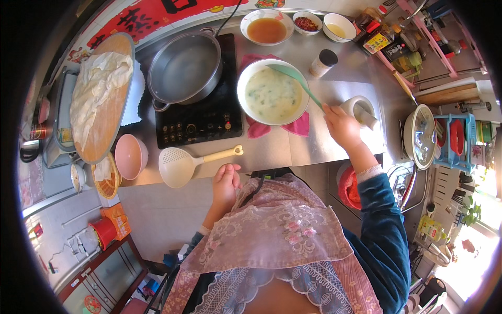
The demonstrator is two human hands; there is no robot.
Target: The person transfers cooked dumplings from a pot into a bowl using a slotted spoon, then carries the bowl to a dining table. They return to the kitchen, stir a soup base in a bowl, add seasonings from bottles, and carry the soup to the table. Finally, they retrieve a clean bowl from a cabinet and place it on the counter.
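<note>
My right hand (342, 125) grips the handle of a green spatula (290, 73). The spatula's blade rests over the far rim of a large white bowl (242, 103), which holds pale batter (272, 96) with green flecks. Beneath the bowl lies a crimson cloth (297, 126). My left hand (226, 181) is loosely closed by the counter's front edge, with nothing visible in it. Closest to it is a cream slotted skimmer (178, 167) with a yellow handle. A grey two-handled pot (184, 66), hazy inside, stands on a black induction cooker (196, 131).
A stone mortar (355, 103) with its pestle sits beyond my right hand, near a black-capped jar (324, 62). Bowls of brown liquid (266, 30) and dried chillies (306, 23) line the back. At left, a pink bowl (131, 157) stands near a cloth-topped round wooden board (111, 114).
</note>
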